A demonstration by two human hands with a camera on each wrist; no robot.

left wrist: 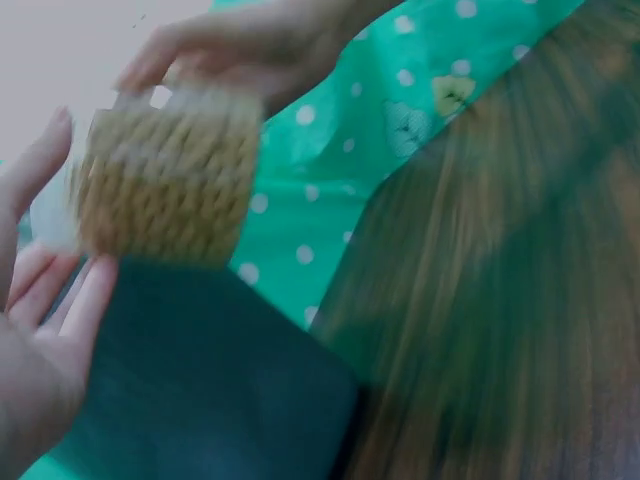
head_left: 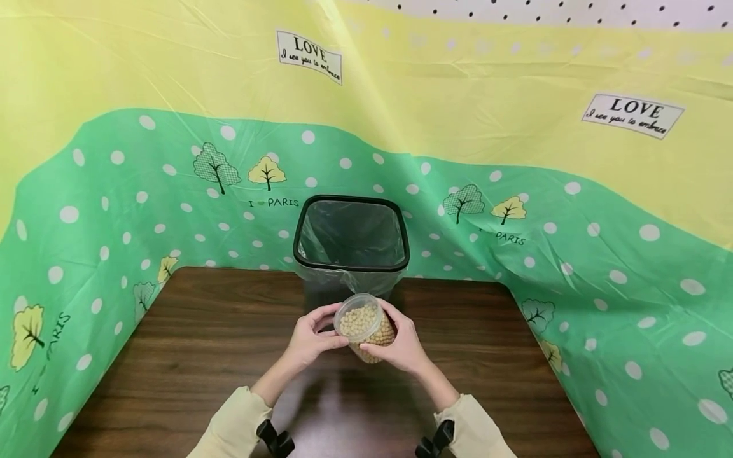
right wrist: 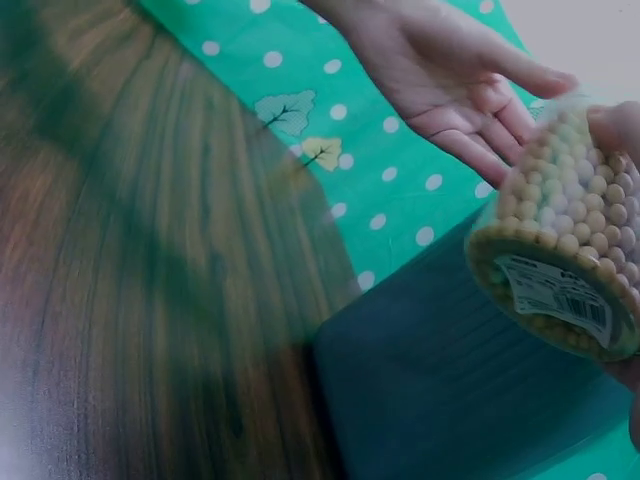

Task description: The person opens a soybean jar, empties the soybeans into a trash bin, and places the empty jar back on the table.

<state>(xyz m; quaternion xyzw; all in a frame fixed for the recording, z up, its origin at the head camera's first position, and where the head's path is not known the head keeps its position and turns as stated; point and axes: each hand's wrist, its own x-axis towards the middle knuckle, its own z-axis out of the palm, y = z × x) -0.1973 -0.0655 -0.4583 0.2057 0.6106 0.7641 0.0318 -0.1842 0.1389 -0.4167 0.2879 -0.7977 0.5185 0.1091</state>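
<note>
A clear plastic jar (head_left: 380, 342) full of small, pale, round beans is tilted between the two hands, over the table in front of the bin. Its translucent round lid (head_left: 359, 318) faces up and to the left. My left hand (head_left: 309, 343) holds the lid end, thumb on one side and fingers on the other. Around the jar's body, on the right, my right hand (head_left: 405, 346) grips with thumb and fingers. A barcode label (right wrist: 560, 300) shows on the jar's base in the right wrist view. In the left wrist view the jar (left wrist: 170, 180) looks blurred.
Behind the hands a dark bin (head_left: 404, 248) with a black rim and a clear liner stands at the table's back edge. The brown wooden table (head_left: 217, 343) reaches to a green and yellow printed cloth (head_left: 172, 146) at the back and sides.
</note>
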